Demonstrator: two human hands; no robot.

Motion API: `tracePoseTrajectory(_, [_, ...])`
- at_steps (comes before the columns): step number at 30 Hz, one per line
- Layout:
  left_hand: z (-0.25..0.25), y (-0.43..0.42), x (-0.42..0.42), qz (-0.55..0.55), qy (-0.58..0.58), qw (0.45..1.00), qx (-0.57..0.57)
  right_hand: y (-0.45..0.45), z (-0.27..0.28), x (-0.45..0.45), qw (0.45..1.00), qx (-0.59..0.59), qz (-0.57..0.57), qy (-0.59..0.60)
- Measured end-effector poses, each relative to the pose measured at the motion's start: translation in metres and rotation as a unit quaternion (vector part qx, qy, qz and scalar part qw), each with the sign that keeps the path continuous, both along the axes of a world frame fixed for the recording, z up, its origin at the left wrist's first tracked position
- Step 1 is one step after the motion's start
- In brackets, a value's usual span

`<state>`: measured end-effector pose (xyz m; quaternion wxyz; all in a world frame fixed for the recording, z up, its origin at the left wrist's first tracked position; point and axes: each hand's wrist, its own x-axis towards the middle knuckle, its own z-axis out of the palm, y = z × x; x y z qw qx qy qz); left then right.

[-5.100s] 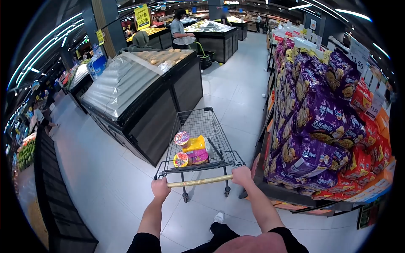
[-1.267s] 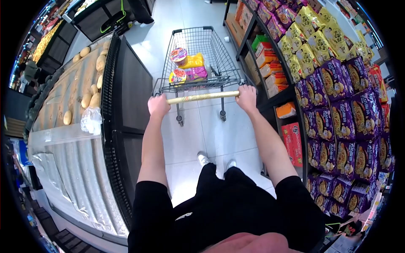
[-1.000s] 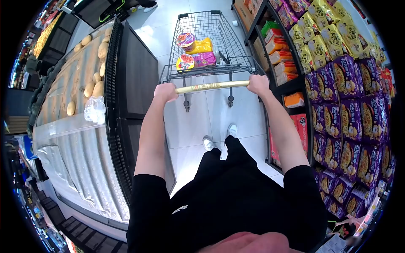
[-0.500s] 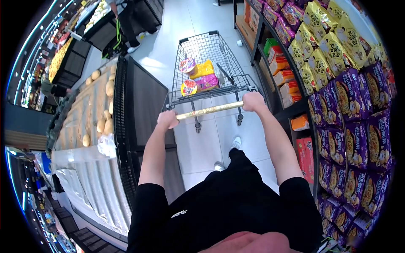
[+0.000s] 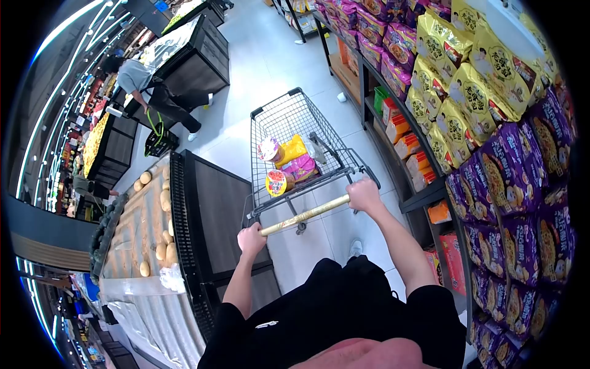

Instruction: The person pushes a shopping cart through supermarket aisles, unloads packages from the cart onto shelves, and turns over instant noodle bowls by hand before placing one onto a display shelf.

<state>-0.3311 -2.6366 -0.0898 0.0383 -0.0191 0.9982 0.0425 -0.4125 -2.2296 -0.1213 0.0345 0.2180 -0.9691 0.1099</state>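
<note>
My left hand (image 5: 251, 238) is wrapped round the left end of the pale yellow cart handle (image 5: 305, 215). At the handle's right end, my right hand (image 5: 364, 194) grips it too. Beyond them is the wire shopping cart (image 5: 295, 114), turned slightly to the left. In its near part lie a purple and white noodle cup (image 5: 269, 149), a red and yellow noodle cup (image 5: 278, 182), a yellow packet (image 5: 291, 151) and a pink packet (image 5: 301, 166).
A dark produce stand (image 5: 215, 203) with potatoes is close on the left. Shelves with yellow bags (image 5: 473, 101) and purple noodle packs (image 5: 519, 178) line the right. Ahead left, a person (image 5: 138, 77) holds a green-handled basket (image 5: 161, 142). Tiled floor (image 5: 264, 58) stretches ahead.
The view has tilted up and turned. The handle now slants, its right end farther forward, with both hands still on it. The person with the basket has come fully into view.
</note>
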Motion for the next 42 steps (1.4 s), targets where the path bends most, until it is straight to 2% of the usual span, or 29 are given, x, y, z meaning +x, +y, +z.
tracePoseTrajectory(7, [-0.023,-0.011,-0.010,-0.033,0.079,0.996,0.000,0.000,0.001,-0.014,0.998,-0.026,0.016,0.058])
tracePoseTrajectory(13, [-0.024,-0.020,-0.060,-0.037,0.117,0.992,0.007,-0.013,-0.006,-0.068,0.997,-0.029,0.019,0.073])
tracePoseTrajectory(24, [-0.040,-0.060,-0.245,-0.006,0.119,0.993,0.008,-0.053,-0.011,-0.256,0.996,-0.008,0.012,0.092])
tracePoseTrajectory(32, [-0.058,-0.093,-0.402,0.008,0.048,0.998,0.038,-0.090,-0.015,-0.405,0.996,0.026,-0.008,0.086])
tracePoseTrajectory(33, [-0.053,-0.093,-0.419,0.014,0.017,0.999,0.043,-0.093,-0.017,-0.419,0.996,0.034,-0.020,0.084])
tracePoseTrajectory(37, [-0.052,-0.095,-0.468,0.016,0.021,0.998,0.050,-0.097,-0.030,-0.472,0.997,0.045,-0.046,0.049])
tracePoseTrajectory(41, [-0.041,-0.096,-0.500,0.007,0.000,0.999,0.032,-0.106,-0.026,-0.495,0.994,0.026,-0.066,0.086])
tracePoseTrajectory(42, [-0.049,-0.098,-0.505,-0.011,0.059,0.998,0.030,-0.108,-0.020,-0.497,0.993,0.013,-0.061,0.104])
